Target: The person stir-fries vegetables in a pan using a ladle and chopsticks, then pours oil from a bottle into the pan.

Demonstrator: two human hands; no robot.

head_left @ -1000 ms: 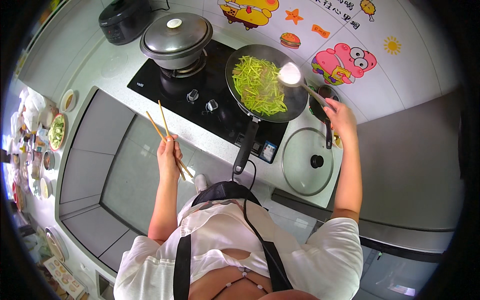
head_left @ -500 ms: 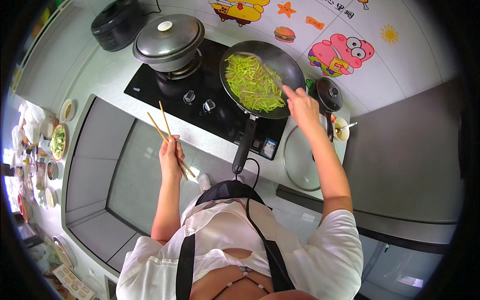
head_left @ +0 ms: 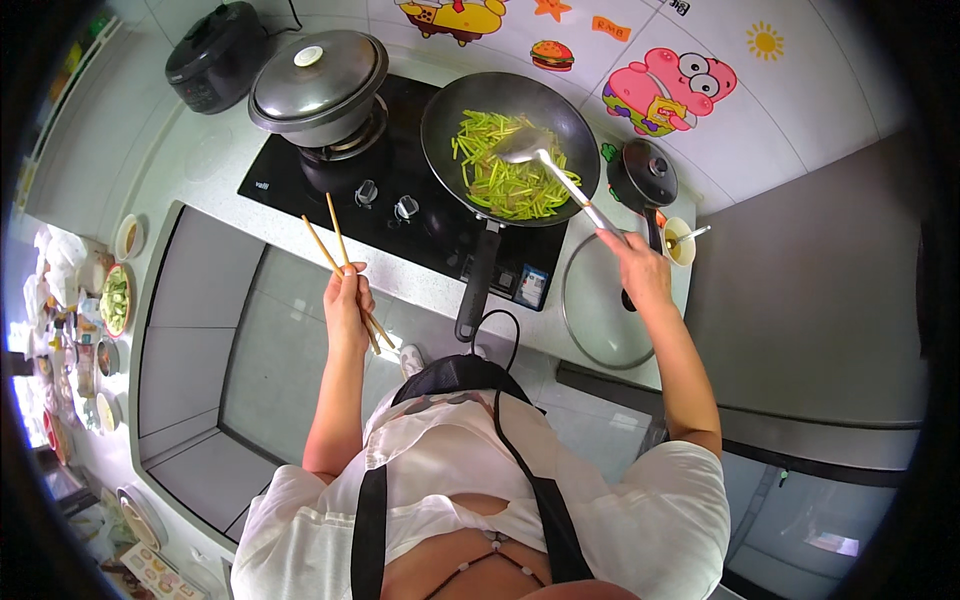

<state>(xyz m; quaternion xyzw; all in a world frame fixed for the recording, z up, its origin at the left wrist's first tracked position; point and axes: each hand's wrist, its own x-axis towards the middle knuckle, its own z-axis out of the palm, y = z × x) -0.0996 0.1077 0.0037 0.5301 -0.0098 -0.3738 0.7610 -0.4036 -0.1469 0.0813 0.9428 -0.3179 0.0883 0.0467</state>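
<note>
Nearest the camera: white shirt and black apron straps, both forearms reaching out over the counter

Left hand (head_left: 347, 303) closed around a pair of wooden chopsticks (head_left: 340, 262), tips angled up and to the far left, hovering over the near edge of the black cooktop (head_left: 400, 215), not touching any food

Right hand (head_left: 637, 270) wrapped tight on the handle end of a metal spatula (head_left: 545, 160), held above a glass lid (head_left: 605, 310) lying flat on the counter, right of the cooktop

Just right of that hand, a small cup (head_left: 679, 241) with a spoon in it, and a small black pot (head_left: 643, 175) with its lid on

Spatula blade down in the black wok (head_left: 510, 140), resting on chopped green vegetables (head_left: 500, 170) heaped across the middle. Wok on the right burner, long black handle pointing near

Further left, covered steel pot (head_left: 318, 85) on the left burner. Far left corner, a black rice cooker (head_left: 217, 55)

Cartoon stickers (head_left: 668, 92) on the far tiled wall. Way off to the left, a cluttered table with dishes (head_left: 112, 300), too small to make out
</note>
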